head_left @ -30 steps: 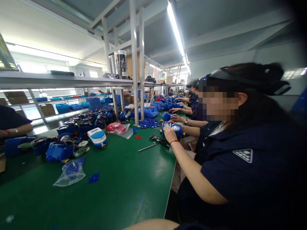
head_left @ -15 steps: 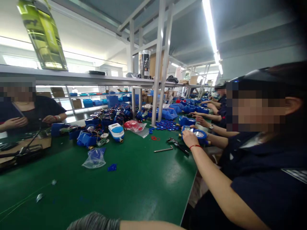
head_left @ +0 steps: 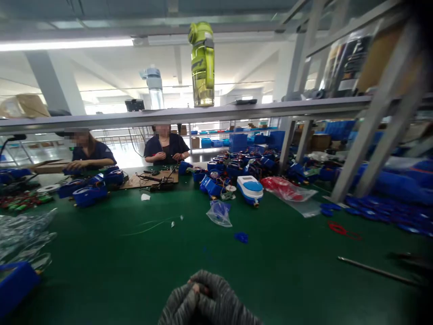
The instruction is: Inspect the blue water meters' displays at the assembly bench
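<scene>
My left hand (head_left: 178,303) and my right hand (head_left: 219,295), both in grey knitted gloves with bare fingertips, meet at the bottom middle of the view. Their fingers are curled and pressed together over the green table. Whatever may be between them is hidden. Beyond them lie a small heap of blue pieces (head_left: 241,237) and a clear plastic bag (head_left: 219,214) with blue pieces inside. Farther back sits a white and blue meter (head_left: 250,189). A thin pale strand (head_left: 152,229) with small bits at its end lies ahead and to the left.
Blue housings with wires (head_left: 237,164) are piled at the back. A red bag (head_left: 287,188), a metal rod (head_left: 375,270) and blue discs (head_left: 389,214) lie right. On the left are clear bags (head_left: 23,232) and a blue box (head_left: 16,289). A shelf (head_left: 189,113) spans above; two people sit opposite.
The view has swung left, so the co-worker on the right is out of sight. My two gloved hands are now together; before, one glove and a forearm showed at the bottom edge.
</scene>
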Action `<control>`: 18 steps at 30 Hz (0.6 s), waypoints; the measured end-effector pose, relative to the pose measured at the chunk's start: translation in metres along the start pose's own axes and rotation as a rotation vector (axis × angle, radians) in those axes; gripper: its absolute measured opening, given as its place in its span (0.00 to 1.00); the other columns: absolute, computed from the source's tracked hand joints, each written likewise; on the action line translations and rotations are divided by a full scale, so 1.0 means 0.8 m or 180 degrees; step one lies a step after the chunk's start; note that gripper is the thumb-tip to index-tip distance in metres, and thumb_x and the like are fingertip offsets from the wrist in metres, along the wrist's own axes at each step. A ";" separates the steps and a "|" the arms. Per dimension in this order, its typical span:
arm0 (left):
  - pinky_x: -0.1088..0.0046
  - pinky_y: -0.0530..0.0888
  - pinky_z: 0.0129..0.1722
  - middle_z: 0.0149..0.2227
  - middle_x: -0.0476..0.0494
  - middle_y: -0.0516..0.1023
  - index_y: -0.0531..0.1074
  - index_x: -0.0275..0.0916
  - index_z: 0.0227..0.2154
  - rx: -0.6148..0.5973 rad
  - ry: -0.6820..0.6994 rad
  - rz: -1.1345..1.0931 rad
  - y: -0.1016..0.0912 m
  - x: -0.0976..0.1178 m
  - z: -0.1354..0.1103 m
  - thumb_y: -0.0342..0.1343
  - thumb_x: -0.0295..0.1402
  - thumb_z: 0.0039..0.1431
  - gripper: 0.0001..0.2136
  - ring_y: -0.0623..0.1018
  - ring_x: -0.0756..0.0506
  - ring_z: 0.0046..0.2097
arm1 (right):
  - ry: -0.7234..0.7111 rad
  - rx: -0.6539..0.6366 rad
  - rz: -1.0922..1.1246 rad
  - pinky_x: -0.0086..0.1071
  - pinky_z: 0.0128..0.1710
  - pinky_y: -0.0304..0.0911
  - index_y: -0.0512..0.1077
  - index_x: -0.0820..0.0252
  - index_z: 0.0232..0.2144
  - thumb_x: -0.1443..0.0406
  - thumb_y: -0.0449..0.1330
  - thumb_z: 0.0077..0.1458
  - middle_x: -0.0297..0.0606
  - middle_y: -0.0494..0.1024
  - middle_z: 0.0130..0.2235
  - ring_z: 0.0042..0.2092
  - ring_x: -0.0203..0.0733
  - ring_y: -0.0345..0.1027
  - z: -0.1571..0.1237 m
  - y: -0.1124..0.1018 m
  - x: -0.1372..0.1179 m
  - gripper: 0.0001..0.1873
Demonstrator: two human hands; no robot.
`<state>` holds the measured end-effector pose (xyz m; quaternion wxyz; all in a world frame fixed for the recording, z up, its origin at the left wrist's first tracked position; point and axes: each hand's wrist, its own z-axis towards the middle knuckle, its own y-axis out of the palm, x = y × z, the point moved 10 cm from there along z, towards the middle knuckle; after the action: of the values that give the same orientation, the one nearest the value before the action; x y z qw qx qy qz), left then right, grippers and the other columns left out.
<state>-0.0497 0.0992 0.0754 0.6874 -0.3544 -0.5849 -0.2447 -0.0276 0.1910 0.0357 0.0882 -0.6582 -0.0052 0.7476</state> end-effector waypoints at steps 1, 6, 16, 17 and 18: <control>0.54 0.72 0.50 0.53 0.38 0.69 0.69 0.39 0.50 -0.0055 -0.0024 -0.0055 0.001 -0.001 0.001 0.56 0.41 0.63 0.16 0.72 0.37 0.51 | 0.0014 -0.0006 -0.0043 0.33 0.40 0.65 0.74 0.61 0.40 0.50 0.59 0.55 0.40 0.77 0.39 0.40 0.42 0.70 0.000 0.000 0.000 0.20; 0.52 0.70 0.53 0.54 0.38 0.69 0.70 0.40 0.50 -0.0261 -0.0136 -0.0308 0.007 -0.009 -0.006 0.55 0.43 0.64 0.16 0.71 0.37 0.53 | 0.0135 0.0022 -0.0207 0.36 0.45 0.65 0.75 0.59 0.41 0.49 0.59 0.54 0.41 0.77 0.41 0.43 0.45 0.70 0.002 -0.002 0.002 0.22; 0.53 0.72 0.51 0.54 0.38 0.68 0.69 0.39 0.51 -0.0625 -0.0176 -0.0558 0.021 0.008 -0.001 0.56 0.41 0.63 0.17 0.71 0.36 0.52 | 0.0470 -0.0194 0.0123 0.39 0.50 0.65 0.74 0.59 0.44 0.47 0.60 0.51 0.43 0.77 0.45 0.48 0.49 0.70 -0.001 0.003 -0.005 0.26; 0.52 0.71 0.51 0.55 0.38 0.68 0.68 0.39 0.51 -0.0675 -0.0191 -0.0579 0.022 0.010 -0.001 0.56 0.42 0.63 0.17 0.71 0.36 0.52 | 0.0498 -0.0213 0.0191 0.39 0.50 0.65 0.74 0.59 0.44 0.47 0.60 0.51 0.43 0.77 0.45 0.48 0.49 0.71 0.000 0.005 -0.004 0.26; 0.52 0.71 0.52 0.55 0.38 0.68 0.68 0.39 0.51 -0.0729 -0.0205 -0.0601 0.023 0.011 -0.001 0.56 0.42 0.63 0.18 0.71 0.36 0.53 | 0.0527 -0.0233 0.0252 0.39 0.51 0.65 0.74 0.59 0.44 0.46 0.60 0.51 0.44 0.77 0.45 0.49 0.49 0.71 0.001 0.006 -0.003 0.26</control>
<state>-0.0335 0.1105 0.0805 0.5972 -0.3816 -0.6057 -0.3618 -0.0287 0.1858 0.0373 0.0346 -0.7202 0.0009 0.6929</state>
